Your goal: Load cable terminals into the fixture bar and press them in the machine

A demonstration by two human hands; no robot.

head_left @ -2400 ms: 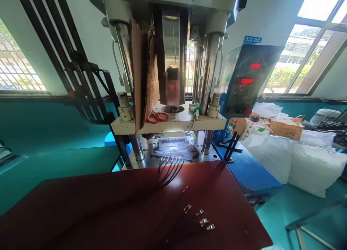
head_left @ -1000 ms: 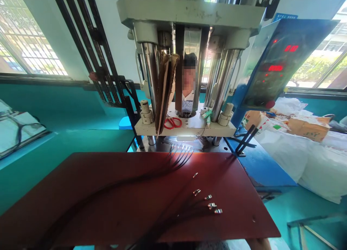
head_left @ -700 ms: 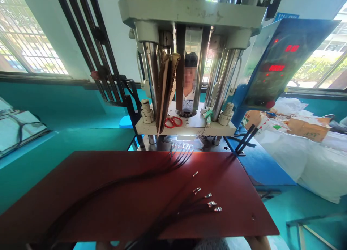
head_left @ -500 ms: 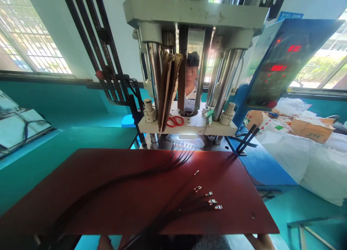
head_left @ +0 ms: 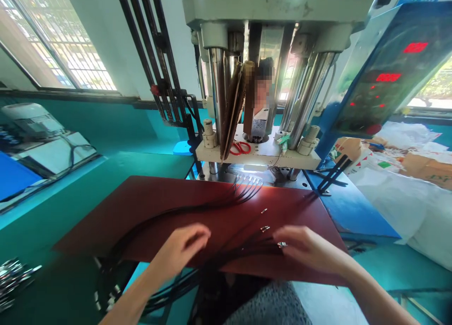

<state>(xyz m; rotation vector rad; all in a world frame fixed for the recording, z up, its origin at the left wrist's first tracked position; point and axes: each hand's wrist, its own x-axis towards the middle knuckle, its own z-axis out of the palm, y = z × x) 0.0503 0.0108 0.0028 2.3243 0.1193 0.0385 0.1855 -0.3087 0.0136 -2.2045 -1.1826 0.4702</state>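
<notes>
Both hands out over the dark red table (head_left: 148, 198), right in front of the press machine (head_left: 268, 80). Left hand (head_left: 180, 249) hovering low over the black wires (head_left: 197, 212), fingers loosely curled and a bit blurred, grip apart, nothing pinched as far as can be seen. Right hand (head_left: 307, 247) reaching in from the right, fingertips just at the metal terminals (head_left: 281, 244) on the near wire ends; grip looks spread rather than clamped, though whether a terminal is actually touched can't be told from this angle. Wires running in two bunches: one fanned out toward the press with its ends lit up under the lamp at the lower die (head_left: 249, 179), the other lying across the near half of the table, ends with small silver terminals pointing right, between the two hands. Wire bundle dropping off the near table edge toward the lap. Red-handled scissors (head_left: 240, 147) sitting on the white press platen (head_left: 261, 153), next to a folded piece of cardboard (head_left: 233, 108) leaning against a chrome column. Blue control box (head_left: 384, 75) with red digits off to the right, white bags (head_left: 399, 198) and cartons below it. Another person partly visible behind the press, through the gap. Heap of shiny metal parts (head_left: 14, 273) at far left on the green surface.
</notes>
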